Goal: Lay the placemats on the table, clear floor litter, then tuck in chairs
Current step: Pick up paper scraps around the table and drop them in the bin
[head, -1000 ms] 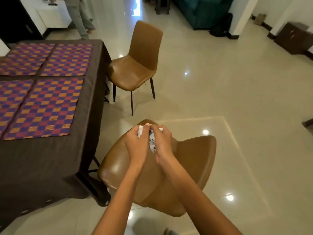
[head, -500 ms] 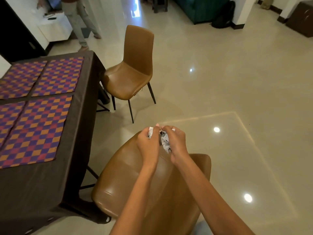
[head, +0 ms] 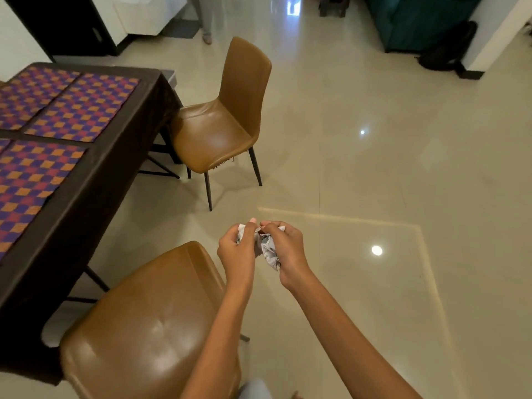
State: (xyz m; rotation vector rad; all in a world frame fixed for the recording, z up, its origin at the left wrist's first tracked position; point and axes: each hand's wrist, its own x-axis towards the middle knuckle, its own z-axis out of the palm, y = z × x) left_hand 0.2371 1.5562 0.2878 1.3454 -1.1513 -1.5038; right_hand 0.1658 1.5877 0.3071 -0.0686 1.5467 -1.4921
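Head view, left hand (head: 237,249), right hand (head: 285,249) gripping crumpled paper (head: 267,249), shapeless wad

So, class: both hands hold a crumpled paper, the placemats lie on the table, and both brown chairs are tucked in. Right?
Not quite. The head view shows both chairs pulled out from the table, not tucked in. The left hand and right hand do hold the crumpled paper, and the placemats lie there.

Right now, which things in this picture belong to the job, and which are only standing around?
Part of the job:
- crumpled white paper, held by left hand and right hand
- purple-and-orange checked placemats on the dark-clothed table
- near tan leather chair
- far tan leather chair

Just there:
- teal sofa
- black bag
- white cabinet
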